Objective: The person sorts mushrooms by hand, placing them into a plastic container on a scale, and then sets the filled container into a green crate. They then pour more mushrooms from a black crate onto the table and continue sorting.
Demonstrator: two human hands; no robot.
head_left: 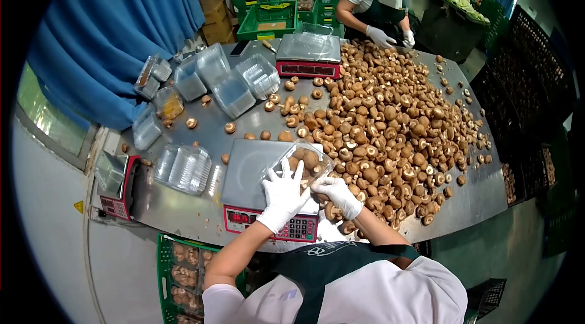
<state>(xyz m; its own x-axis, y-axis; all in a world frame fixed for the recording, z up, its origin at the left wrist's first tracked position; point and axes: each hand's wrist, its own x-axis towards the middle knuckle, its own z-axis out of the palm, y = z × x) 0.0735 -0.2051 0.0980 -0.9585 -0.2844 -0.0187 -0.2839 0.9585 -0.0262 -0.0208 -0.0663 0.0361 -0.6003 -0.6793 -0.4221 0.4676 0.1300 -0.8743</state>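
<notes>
A clear plastic punnet [325,161] with brown shiitake mushrooms [306,159] in it sits on the plate of a red-cased scale [248,168], near the plate's right side. My gloved left hand [284,198] lies over the punnet's near side, fingers spread. At the near right corner, my gloved right hand [339,195] has its fingers bent in against the punnet's edge; its fingertips are partly hidden. Red digits glow on the scale's display [241,217]. A large heap of loose shiitake [390,123] reaches up to my right hand.
Empty clear punnets [233,95] lie at the left back, another [184,168] nearer. A second red scale [309,59] stands opposite, a third [119,187] at the left edge. Across the table [164,208] a gloved co-worker [381,7] handles the heap. A green crate [164,269] holds filled punnets below.
</notes>
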